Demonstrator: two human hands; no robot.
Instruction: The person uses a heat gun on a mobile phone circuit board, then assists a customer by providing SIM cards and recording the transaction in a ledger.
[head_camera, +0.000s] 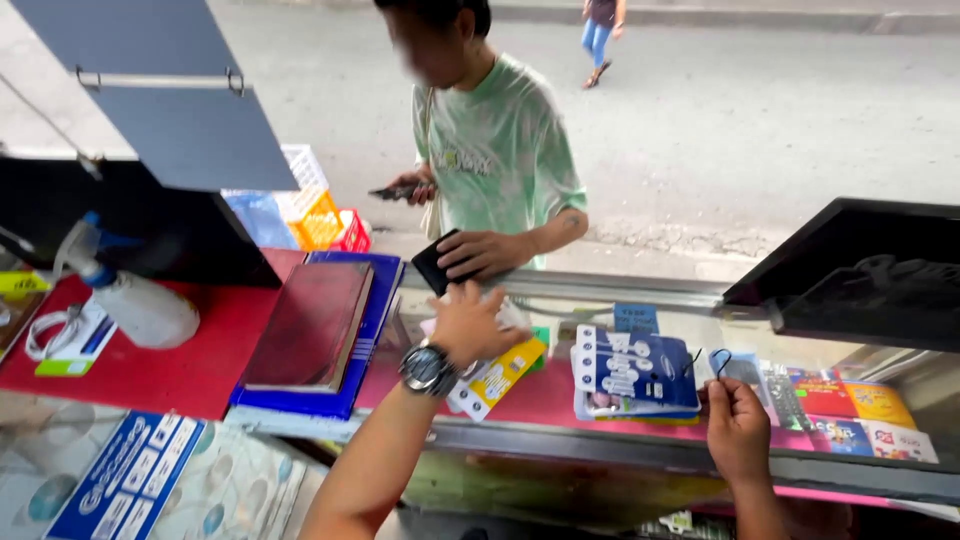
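— Where are the hands?
— The left hand (470, 322) reaches over the surface (560, 395), closed on something pale near the customer's black wallet (436, 265). The right hand (735, 425) pinches a thin black cord (718, 358).

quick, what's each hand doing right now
Left hand: reaching over the counter toward the customer's hand, fingers hidden, grip cannot be told.
Right hand: fingers pinched on a thin black cord.

Left hand (468, 322) is reaching over the worktop (560, 395) toward customer's black wallet (434, 264); right hand (737, 425) is pinching a small black loop (720, 358).
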